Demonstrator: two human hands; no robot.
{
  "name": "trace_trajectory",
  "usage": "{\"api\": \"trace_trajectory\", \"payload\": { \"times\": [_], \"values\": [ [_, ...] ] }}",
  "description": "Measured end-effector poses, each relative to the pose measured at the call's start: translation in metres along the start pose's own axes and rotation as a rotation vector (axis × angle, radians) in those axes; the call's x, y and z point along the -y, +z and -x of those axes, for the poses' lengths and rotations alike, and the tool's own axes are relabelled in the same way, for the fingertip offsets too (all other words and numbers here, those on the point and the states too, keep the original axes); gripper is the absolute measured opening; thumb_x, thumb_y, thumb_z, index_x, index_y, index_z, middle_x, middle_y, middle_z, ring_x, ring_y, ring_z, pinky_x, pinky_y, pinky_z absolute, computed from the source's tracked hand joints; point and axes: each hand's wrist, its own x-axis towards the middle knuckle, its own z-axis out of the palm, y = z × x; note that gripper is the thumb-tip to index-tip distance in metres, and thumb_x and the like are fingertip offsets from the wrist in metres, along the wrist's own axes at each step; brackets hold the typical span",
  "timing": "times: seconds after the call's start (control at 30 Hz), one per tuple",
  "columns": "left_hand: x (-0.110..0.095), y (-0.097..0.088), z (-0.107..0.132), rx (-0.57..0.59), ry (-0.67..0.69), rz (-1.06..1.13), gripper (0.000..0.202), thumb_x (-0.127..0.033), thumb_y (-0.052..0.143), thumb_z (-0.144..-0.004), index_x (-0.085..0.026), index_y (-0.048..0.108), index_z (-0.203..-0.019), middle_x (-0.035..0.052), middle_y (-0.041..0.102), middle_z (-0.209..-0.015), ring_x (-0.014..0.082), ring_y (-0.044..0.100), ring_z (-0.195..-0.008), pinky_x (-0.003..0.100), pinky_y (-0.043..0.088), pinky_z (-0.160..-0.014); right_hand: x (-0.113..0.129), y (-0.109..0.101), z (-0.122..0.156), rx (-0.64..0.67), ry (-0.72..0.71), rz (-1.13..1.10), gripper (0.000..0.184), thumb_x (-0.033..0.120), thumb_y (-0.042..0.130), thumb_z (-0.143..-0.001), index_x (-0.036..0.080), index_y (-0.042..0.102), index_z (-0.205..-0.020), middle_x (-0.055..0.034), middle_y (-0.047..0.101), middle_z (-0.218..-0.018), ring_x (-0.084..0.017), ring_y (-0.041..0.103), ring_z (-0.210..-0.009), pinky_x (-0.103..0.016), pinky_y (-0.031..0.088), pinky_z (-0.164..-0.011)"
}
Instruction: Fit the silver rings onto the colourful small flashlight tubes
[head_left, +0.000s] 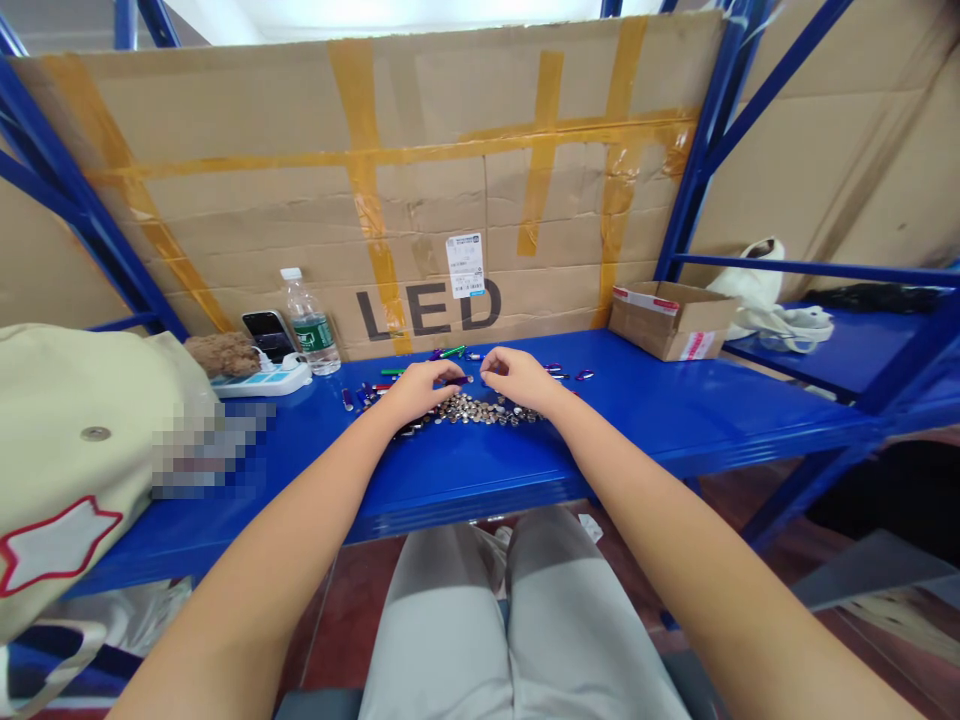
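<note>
My left hand (421, 384) and my right hand (517, 376) meet over a heap of small silver button cells (480, 410) on the blue shelf (660, 410). Both hands have their fingers curled and pinched toward each other around a small purple piece (465, 379), too small to name. Several little coloured tube-shaped pieces (452, 352), green, purple and blue, lie scattered behind and beside the heap. My forearms reach in from the bottom of the view, above my lap.
A taped cardboard sheet marked LED (427, 310) backs the shelf. At the left stand a water bottle (309, 322), a phone (268, 334), a white device (262, 378) and a cream bag (67, 460). A small open carton (670, 318) sits at the right.
</note>
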Motion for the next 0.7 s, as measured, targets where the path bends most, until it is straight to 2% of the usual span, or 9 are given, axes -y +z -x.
{"api": "trace_trajectory", "payload": {
  "times": [0.1, 0.17, 0.3, 0.7],
  "values": [
    [0.0014, -0.0008, 0.0000, -0.022, -0.042, -0.018, 0.021, -0.022, 0.059, -0.081, -0.019, 0.067, -0.100, 0.0040, 0.072, -0.103, 0.0197, 0.066, -0.098, 0.032, 0.051, -0.090, -0.0016, 0.0000, 0.0003, 0.085, -0.073, 0.168, 0.012, 0.014, 0.057, -0.077, 0.018, 0.069, -0.079, -0.0035, 0.070, -0.087, -0.016, 0.061, -0.083, -0.028, 0.045, -0.080],
    [0.0015, -0.0013, 0.0001, -0.026, -0.050, -0.037, 0.021, -0.020, 0.058, -0.081, -0.019, 0.067, -0.100, 0.0042, 0.072, -0.103, 0.0200, 0.066, -0.099, 0.033, 0.051, -0.090, -0.0019, 0.0012, 0.0006, 0.169, -0.110, 0.272, 0.014, 0.016, 0.059, -0.079, 0.019, 0.072, -0.082, -0.0046, 0.071, -0.091, -0.019, 0.062, -0.093, -0.030, 0.044, -0.088],
    [-0.0002, -0.0021, 0.0001, -0.016, -0.043, -0.047, 0.022, -0.019, 0.058, -0.081, -0.020, 0.067, -0.100, 0.0034, 0.072, -0.104, 0.0195, 0.065, -0.099, 0.033, 0.051, -0.091, -0.0024, 0.0038, 0.0009, 0.277, -0.097, 0.367, 0.015, 0.023, 0.063, -0.081, 0.022, 0.076, -0.088, -0.0053, 0.071, -0.100, -0.020, 0.063, -0.096, -0.029, 0.044, -0.091],
    [-0.0023, -0.0027, 0.0007, 0.017, -0.039, -0.057, 0.020, -0.019, 0.060, -0.081, -0.019, 0.066, -0.100, 0.0040, 0.072, -0.102, 0.0193, 0.066, -0.097, 0.034, 0.051, -0.091, -0.0047, 0.0079, -0.0009, 0.291, 0.009, 0.477, 0.018, 0.019, 0.057, -0.082, 0.022, 0.075, -0.083, -0.0042, 0.074, -0.097, -0.020, 0.065, -0.096, -0.026, 0.045, -0.087]
  ]
}}
